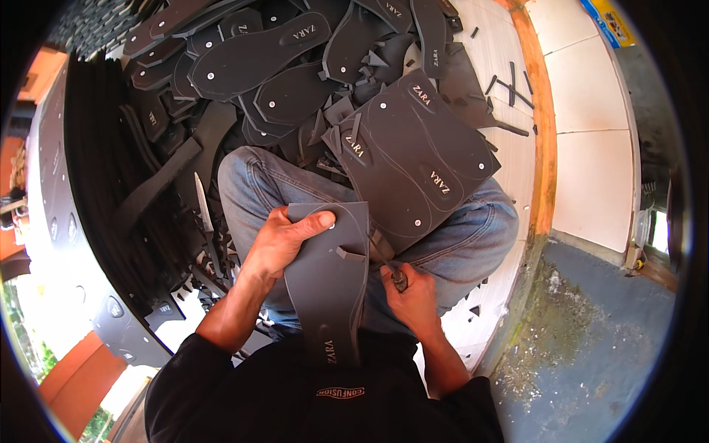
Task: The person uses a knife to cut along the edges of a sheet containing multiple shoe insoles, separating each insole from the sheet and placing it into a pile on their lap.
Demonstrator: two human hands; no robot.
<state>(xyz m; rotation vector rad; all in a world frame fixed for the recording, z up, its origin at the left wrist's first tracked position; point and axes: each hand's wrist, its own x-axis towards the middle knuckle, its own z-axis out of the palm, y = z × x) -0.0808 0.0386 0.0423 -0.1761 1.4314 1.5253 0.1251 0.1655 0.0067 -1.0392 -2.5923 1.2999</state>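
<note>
My left hand (277,240) grips a dark foam sheet (317,284) by its far end, thumb pressed on top near a small white dot. Sole outlines are marked on the sheet, and its left edge is curved. A small dark scrap (351,254) sits on it or sticks up from it. In my right hand (413,295) is a knife (399,277) with a dark handle, fingers wrapped round it. The blade points at the sheet's right edge, partly hard to make out. A larger foam sheet (402,159) with sole outlines rests across my crossed legs.
Cut foam soles (258,55) lie heaped ahead, with scraps among them. A second blade (203,203) shows left of my knee. Stacked dark sheets (96,148) stand at the left. Thin offcuts (511,85) lie on the pale floor, beside an orange-brown strip (545,125).
</note>
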